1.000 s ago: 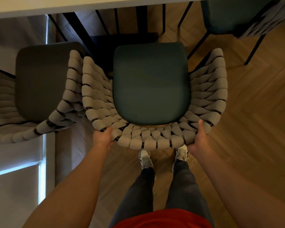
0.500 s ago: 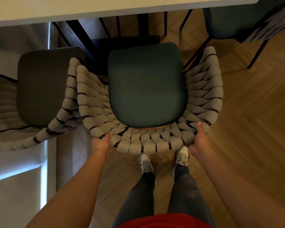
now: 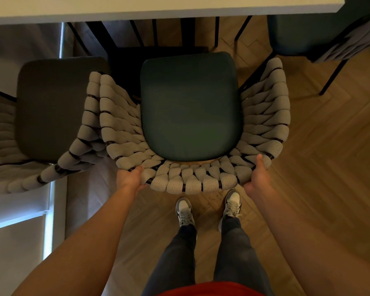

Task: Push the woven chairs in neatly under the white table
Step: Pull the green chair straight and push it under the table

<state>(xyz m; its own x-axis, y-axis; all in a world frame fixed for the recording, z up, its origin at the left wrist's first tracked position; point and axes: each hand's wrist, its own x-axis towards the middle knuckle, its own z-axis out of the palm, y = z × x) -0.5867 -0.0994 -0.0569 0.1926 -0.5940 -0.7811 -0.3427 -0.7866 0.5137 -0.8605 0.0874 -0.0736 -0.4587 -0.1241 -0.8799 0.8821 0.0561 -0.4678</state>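
A woven chair (image 3: 192,180) with thick beige weave and a dark green seat cushion stands right in front of me, facing the white table (image 3: 158,7) along the top edge. My left hand (image 3: 129,178) grips the left rear corner of its woven backrest. At the right rear corner my right hand (image 3: 255,177) grips the backrest, thumb lying on top of the weave. The front of the green seat sits a little short of the table edge. A second woven chair (image 3: 77,150) with a dark seat stands to the left, its armrest touching the held chair.
A third chair (image 3: 303,33) with a green seat stands at the top right, partly under the table. Black table legs (image 3: 120,39) run beneath the tabletop. My feet (image 3: 207,208) stand on the herringbone wood floor just behind the chair. A pale wall and window strip lie left.
The held chair has shifted slightly left and closer to the neighbouring chair, so their armrests now touch. Both hands keep their hold on the backrest.
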